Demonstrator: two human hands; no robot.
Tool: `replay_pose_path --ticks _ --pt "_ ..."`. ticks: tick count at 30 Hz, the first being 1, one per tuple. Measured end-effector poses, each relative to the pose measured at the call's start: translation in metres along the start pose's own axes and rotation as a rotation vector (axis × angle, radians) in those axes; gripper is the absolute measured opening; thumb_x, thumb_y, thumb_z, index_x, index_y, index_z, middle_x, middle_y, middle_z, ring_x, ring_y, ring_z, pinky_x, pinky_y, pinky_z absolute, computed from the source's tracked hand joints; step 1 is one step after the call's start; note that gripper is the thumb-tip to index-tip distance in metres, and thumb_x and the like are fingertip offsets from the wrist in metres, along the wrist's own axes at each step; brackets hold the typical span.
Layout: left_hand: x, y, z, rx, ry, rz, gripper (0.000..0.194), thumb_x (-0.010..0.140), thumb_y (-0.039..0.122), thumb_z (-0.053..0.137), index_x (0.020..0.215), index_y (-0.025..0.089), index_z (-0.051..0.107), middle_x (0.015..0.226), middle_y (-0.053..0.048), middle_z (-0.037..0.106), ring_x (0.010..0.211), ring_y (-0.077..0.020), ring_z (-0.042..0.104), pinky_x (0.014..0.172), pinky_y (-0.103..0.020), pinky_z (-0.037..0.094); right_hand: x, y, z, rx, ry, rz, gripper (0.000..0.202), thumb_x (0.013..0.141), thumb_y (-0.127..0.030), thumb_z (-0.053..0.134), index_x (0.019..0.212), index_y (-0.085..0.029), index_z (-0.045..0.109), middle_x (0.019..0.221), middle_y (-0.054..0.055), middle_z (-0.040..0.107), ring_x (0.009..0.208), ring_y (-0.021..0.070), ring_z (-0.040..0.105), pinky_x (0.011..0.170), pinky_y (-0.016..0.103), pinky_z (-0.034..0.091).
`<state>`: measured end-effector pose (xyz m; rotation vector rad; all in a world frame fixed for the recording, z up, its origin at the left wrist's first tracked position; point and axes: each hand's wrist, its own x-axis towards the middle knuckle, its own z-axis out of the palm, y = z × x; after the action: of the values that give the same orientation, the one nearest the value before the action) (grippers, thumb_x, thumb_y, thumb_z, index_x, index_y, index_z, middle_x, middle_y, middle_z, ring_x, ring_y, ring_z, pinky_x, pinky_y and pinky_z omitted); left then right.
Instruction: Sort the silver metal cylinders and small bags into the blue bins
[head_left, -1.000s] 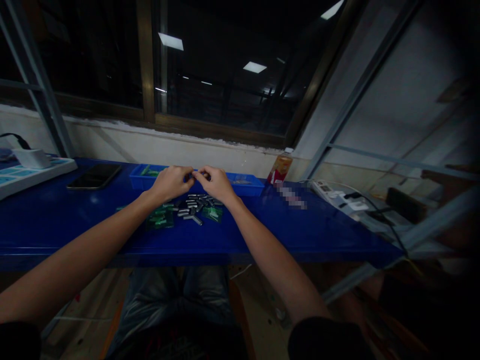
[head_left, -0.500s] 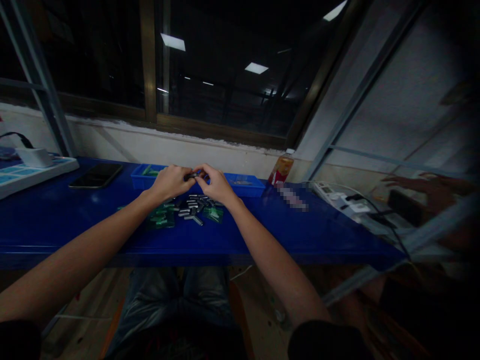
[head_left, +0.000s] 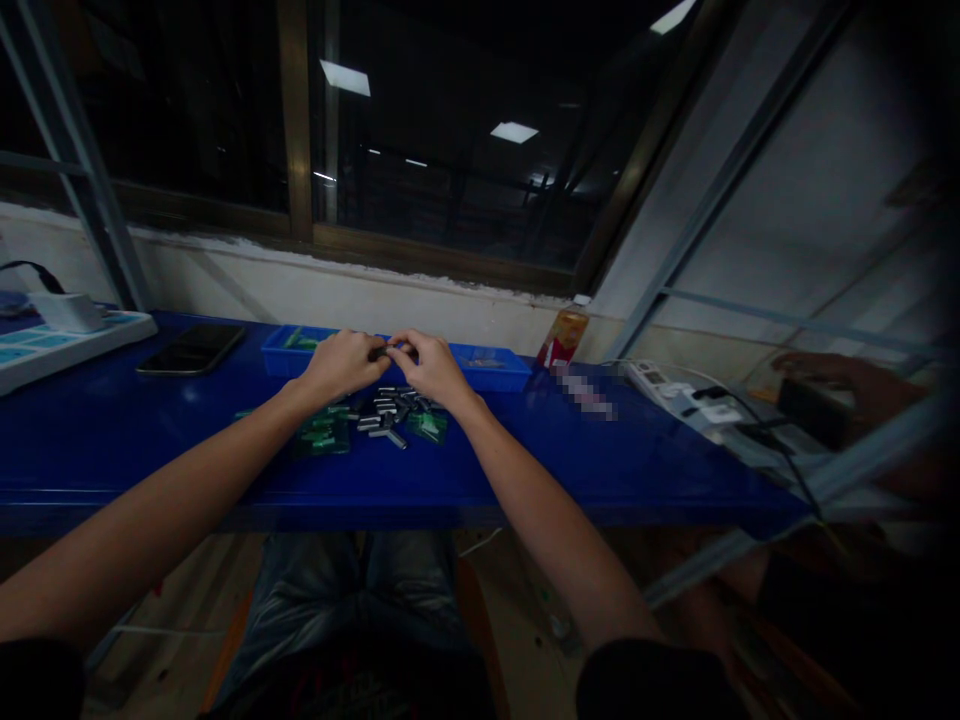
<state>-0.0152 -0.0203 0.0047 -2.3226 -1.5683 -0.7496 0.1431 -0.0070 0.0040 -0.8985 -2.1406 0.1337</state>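
Note:
My left hand [head_left: 343, 360] and my right hand [head_left: 429, 368] meet above the table, fingertips nearly touching. Pinched in my left fingers is a small dark metallic piece [head_left: 380, 352], its far end at my right fingertips. Its exact kind is too small to make out, and the fingers partly cover it. Below the hands lies a loose heap of short silver-and-black metal pieces [head_left: 386, 408]. Left of the heap is a clear green bag [head_left: 322, 432] of small green parts; a smaller green packet [head_left: 427, 427] lies on its right.
Behind my hands stand a blue tray with green items [head_left: 279, 362] and another blue tray [head_left: 495, 380]. A phone [head_left: 192, 350] and a power strip [head_left: 112, 340] lie left. A drink bottle [head_left: 562, 340] stands right; beyond the frame, another person's hand [head_left: 862, 385] holds something dark.
My hands stay in nearly the same place, with small finger movements around the dark piece. At the far right, the other person's hand has shifted.

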Motion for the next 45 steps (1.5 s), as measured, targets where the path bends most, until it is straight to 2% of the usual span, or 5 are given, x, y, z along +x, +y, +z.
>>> replay_pose_path --ticks 13,21,25,35,45 --pt "-0.002 0.008 -0.003 -0.011 -0.082 -0.064 0.044 0.085 0.041 0.030 0.108 0.018 0.061 0.084 -0.012 0.068 0.074 -0.0253 0.063 0.068 -0.036 0.046 0.000 -0.004 -0.002 -0.154 0.121 0.077 0.040 0.087 -0.042 0.040 0.061 -0.017 0.057 0.054 0.000 0.052 0.051 0.0099 0.043 0.052 0.024 0.029" --pt "0.000 0.008 -0.005 -0.007 -0.150 -0.103 0.052 0.087 0.047 0.021 0.103 0.019 0.063 0.090 -0.012 0.067 0.080 -0.0248 0.062 0.073 -0.036 0.046 -0.002 -0.005 -0.007 0.048 0.047 -0.031 0.025 0.081 -0.029 0.048 0.102 -0.017 0.054 0.070 -0.001 0.058 0.060 0.0101 0.052 0.060 0.022 0.039" --pt "0.000 0.009 -0.005 0.014 -0.165 -0.071 0.050 0.087 0.044 0.022 0.105 0.019 0.061 0.091 -0.011 0.067 0.081 -0.0249 0.062 0.070 -0.034 0.046 0.000 -0.001 -0.009 0.037 0.019 -0.055 0.017 0.080 -0.020 0.046 0.093 -0.016 0.056 0.075 0.002 0.060 0.068 0.0117 0.054 0.066 0.024 0.041" --pt "0.000 0.008 0.000 0.067 -0.195 -0.073 0.049 0.087 0.041 0.023 0.107 0.016 0.060 0.093 -0.014 0.067 0.084 -0.0288 0.063 0.069 -0.038 0.047 -0.001 0.000 -0.004 -0.047 -0.005 0.008 0.017 0.080 -0.029 0.048 0.087 -0.017 0.058 0.066 -0.001 0.058 0.060 0.0106 0.051 0.059 0.023 0.035" --pt "-0.002 0.011 -0.003 -0.073 0.050 -0.056 0.033 0.082 0.043 0.045 0.107 0.023 0.055 0.087 -0.003 0.069 0.076 -0.0211 0.064 0.066 -0.028 0.044 0.002 0.003 -0.006 -0.074 0.099 0.138 0.025 0.083 -0.033 0.042 0.070 -0.017 0.056 0.064 0.000 0.056 0.061 0.0114 0.050 0.058 0.023 0.033"
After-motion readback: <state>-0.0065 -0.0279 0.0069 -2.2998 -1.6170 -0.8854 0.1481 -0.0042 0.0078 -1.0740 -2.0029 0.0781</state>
